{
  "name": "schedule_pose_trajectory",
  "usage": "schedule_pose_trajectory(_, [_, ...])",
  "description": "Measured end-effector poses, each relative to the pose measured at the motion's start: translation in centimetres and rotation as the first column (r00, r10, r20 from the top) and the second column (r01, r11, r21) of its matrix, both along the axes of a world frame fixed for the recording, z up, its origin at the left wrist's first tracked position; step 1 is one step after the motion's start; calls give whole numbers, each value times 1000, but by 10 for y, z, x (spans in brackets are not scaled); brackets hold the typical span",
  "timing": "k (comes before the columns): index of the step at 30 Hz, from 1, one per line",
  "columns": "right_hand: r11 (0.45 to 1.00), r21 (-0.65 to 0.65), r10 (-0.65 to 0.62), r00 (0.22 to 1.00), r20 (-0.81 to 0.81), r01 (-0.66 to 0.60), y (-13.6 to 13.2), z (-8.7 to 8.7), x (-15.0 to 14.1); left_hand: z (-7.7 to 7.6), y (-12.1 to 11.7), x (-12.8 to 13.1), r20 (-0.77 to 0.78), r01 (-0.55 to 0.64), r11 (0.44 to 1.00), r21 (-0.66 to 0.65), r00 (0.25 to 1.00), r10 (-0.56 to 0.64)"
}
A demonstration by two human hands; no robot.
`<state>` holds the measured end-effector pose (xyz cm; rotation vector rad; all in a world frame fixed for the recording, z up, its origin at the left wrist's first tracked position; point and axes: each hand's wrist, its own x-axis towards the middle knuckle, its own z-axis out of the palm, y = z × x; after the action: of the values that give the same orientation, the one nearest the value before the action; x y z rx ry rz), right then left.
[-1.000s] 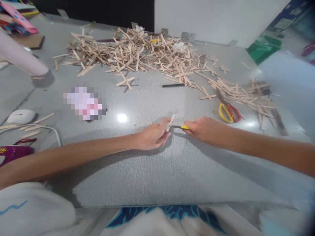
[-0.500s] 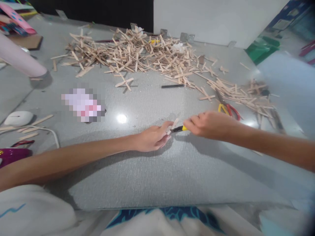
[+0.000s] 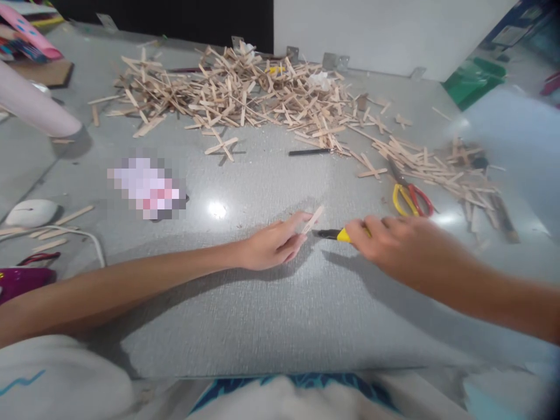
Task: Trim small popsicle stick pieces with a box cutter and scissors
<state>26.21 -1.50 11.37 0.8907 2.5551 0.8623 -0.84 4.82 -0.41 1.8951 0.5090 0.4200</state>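
Note:
Pinched in the fingers of my left hand (image 3: 273, 242) is a short flat wooden craft stick (image 3: 314, 219), its free end pointing up and right. My right hand (image 3: 387, 239) is closed round the yellow handle of what look like pliers (image 3: 328, 234). Their dark tip points left, a small gap away from the stick and my left fingers. Just beyond my right hand lie scissors (image 3: 410, 198) with one yellow and one red handle loop.
A large heap of craft sticks (image 3: 227, 93) spreads across the back of the grey table (image 3: 210, 326). A thin black rod (image 3: 310, 152) lies before it. At left are a blurred-out pinkish item (image 3: 146, 184), a white mouse (image 3: 32, 212) and a pale pink roll (image 3: 44, 105).
My right hand has drawn the pliers back to the right, away from the stick. The left hand stays in place, still pinching the stick.

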Motion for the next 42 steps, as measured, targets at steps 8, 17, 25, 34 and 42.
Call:
schedule_pose_trajectory(8, [998,15,60,998,-10,-60,13,-11,-1,5,0,-1,48,18,1000,-26,999,-17])
schedule_pose_trajectory(17, [999,-32,24,1000,-2,-24,14,-12,1,6,0,-1,48,30,999,-28,998,-28])
schedule_pose_trajectory(25, [997,-62,-36,997,61,40,13,-11,-4,3,1,-1,25,43,999,31,999,-44])
schedule_pose_trajectory(34, [945,-258,-192,979,68,203,23,-10,-18,-2,3,-1,-26,71,988,137,997,-68])
schedule_pose_trajectory(42, [903,-383,-226,974,-33,196,25,-23,-7,-2,3,0,-44,87,990,110,996,-82])
